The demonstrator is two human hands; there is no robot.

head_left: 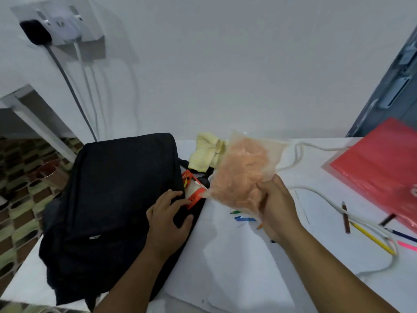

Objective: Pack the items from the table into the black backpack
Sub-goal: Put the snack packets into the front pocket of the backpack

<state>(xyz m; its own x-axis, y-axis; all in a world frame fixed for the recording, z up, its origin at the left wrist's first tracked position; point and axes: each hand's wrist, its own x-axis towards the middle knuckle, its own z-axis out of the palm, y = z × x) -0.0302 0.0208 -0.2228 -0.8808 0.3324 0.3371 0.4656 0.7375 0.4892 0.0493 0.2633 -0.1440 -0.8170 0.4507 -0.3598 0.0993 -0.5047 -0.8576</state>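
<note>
The black backpack point(112, 199) lies on the left part of the white table point(248, 267). My left hand point(168, 219) grips its right edge, holding the opening apart. An orange and white packet point(194, 188) pokes out of that opening. My right hand point(274, 208) is shut on the lower corner of a clear plastic bag with orange contents point(243, 172), lifted just right of the opening, together with an orange pencil. A yellow cloth point(206, 154) lies behind the bag.
A red folder point(379, 170) lies at the right. A white cord point(334, 202) loops across the table. Several coloured pencils point(370, 237) lie at the right, and green and blue ones point(243, 216) under the bag. A wall socket point(56, 28) with cables is top left.
</note>
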